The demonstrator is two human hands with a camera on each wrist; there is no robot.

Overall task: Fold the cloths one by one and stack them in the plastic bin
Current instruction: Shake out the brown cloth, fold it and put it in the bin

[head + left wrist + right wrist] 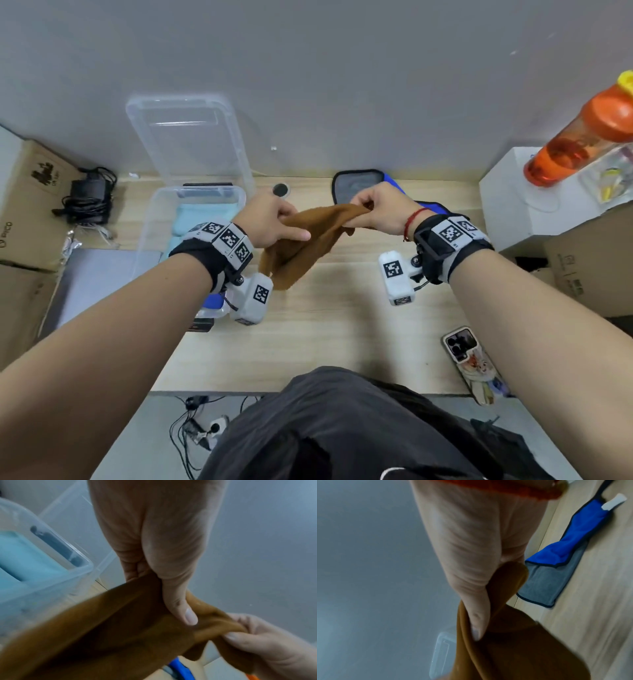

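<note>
A brown cloth [308, 236] hangs bunched above the wooden table, held between both hands. My left hand [274, 222] grips its left part, thumb laid over the fabric [185, 614]. My right hand [376, 209] pinches the cloth's upper right end; the same pinch shows in the right wrist view [476, 628]. The brown cloth [102, 635] fills the lower left wrist view and also the lower right wrist view [513, 649]. The clear plastic bin [191, 205] stands left of the hands, with a folded light-blue cloth [202, 216] inside. A blue and grey cloth [356, 186] lies flat behind my right hand.
The bin's clear lid [188, 137] leans on the wall behind it. Cardboard boxes [27, 205] and a black charger [89, 198] stand left. A white box [524, 205] with an orange bottle [582, 137] stands right. A phone [469, 359] lies near the front right edge.
</note>
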